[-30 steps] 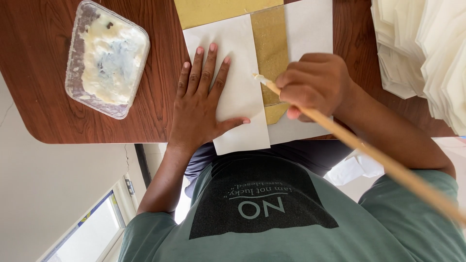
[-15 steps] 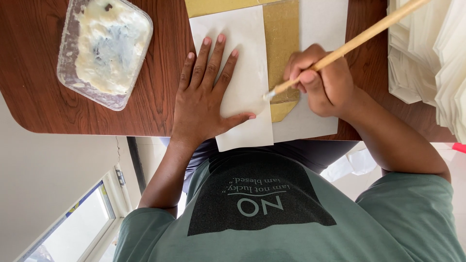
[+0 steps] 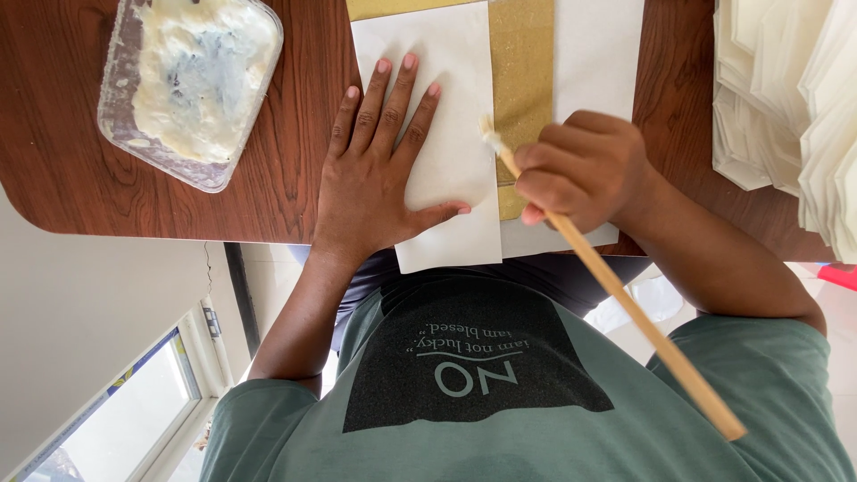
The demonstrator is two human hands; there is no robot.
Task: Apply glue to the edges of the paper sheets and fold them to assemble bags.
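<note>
The left hand (image 3: 375, 183) lies flat, fingers spread, grip apart, on a white paper sheet (image 3: 451, 134) on the dark wooden worktop (image 3: 303, 134). The right hand (image 3: 580, 170), grip clamped on a long wooden-handled brush (image 3: 625, 303) (bristles touching the gold glittery strip (image 3: 525, 80)), is just beside it.

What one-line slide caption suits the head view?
Left hand flat on white paper; right hand holds brush at gold strip, paste tub nearby.

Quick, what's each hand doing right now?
Left hand: open, flat on the white paper sheet.
Right hand: closed, holding the long wooden-handled brush.
</note>
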